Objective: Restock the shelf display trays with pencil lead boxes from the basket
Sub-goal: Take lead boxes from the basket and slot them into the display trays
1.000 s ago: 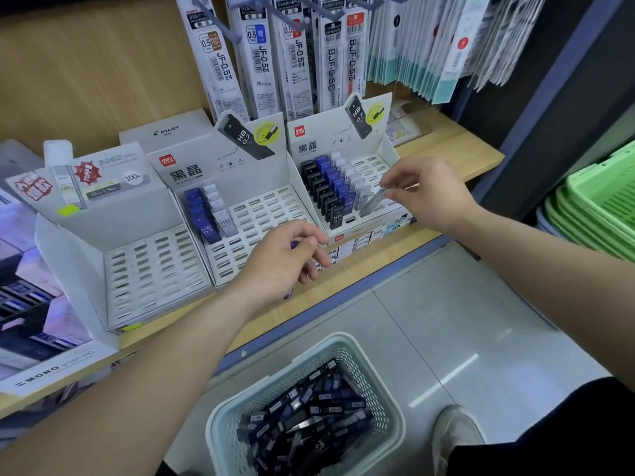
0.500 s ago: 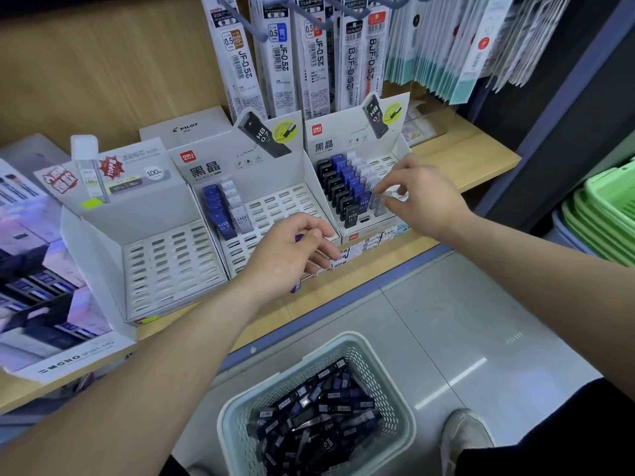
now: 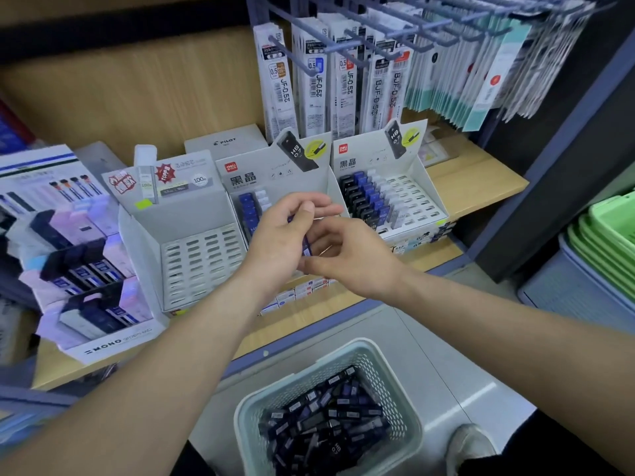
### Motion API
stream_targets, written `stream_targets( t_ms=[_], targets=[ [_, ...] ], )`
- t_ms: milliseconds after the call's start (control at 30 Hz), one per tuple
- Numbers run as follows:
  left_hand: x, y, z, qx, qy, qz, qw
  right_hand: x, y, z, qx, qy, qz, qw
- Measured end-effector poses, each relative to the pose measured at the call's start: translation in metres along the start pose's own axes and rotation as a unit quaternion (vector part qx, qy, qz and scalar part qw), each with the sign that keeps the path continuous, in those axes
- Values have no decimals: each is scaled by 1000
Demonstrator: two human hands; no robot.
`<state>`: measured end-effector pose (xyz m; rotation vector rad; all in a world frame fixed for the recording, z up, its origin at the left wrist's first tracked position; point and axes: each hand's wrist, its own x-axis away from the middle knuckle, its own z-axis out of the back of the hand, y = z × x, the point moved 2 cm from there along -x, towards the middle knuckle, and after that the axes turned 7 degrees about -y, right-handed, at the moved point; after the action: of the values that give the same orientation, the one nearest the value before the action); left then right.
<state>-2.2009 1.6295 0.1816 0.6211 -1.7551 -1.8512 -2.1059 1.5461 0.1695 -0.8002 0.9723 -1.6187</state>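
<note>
My left hand [image 3: 281,235] hovers in front of the middle display tray [image 3: 254,176] and grips a few blue pencil lead boxes [image 3: 307,247]. My right hand [image 3: 350,262] has come up against it, and its fingertips pinch the lower end of one of those boxes. The middle tray holds a short row of blue and clear boxes [image 3: 250,209] at its back. The right tray [image 3: 424,201] has rows of black, blue and clear boxes [image 3: 369,202]. The left tray [image 3: 199,259] shows only bare slots. On the floor below, the pale basket [image 3: 402,407] holds several dark lead boxes [image 3: 326,424].
Refill packs hang on hooks [image 3: 309,84] above the trays. A Mono eraser display [image 3: 86,269] stands at the left of the wooden shelf [image 3: 481,187]. Stacked green baskets [image 3: 604,242] sit at the right. My shoe [image 3: 470,444] is beside the basket.
My right hand left the right tray, where it set a box, and moved left to my left hand. My left hand rose a little. The camera tilted up.
</note>
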Motion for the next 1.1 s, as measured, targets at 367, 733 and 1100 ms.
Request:
stream_targets(
  t_ms=[367, 733, 1100],
  targets=[
    [7, 3, 31, -101, 7, -23, 995, 9, 0, 13, -89, -69, -27, 993],
    [-9, -9, 16, -164, 8, -17, 986, 7, 14, 60, -44, -63, -31, 997],
    [-15, -38, -1, -344, -90, 56, 933, -7, 64, 130, 143, 123, -42, 981]
  ],
)
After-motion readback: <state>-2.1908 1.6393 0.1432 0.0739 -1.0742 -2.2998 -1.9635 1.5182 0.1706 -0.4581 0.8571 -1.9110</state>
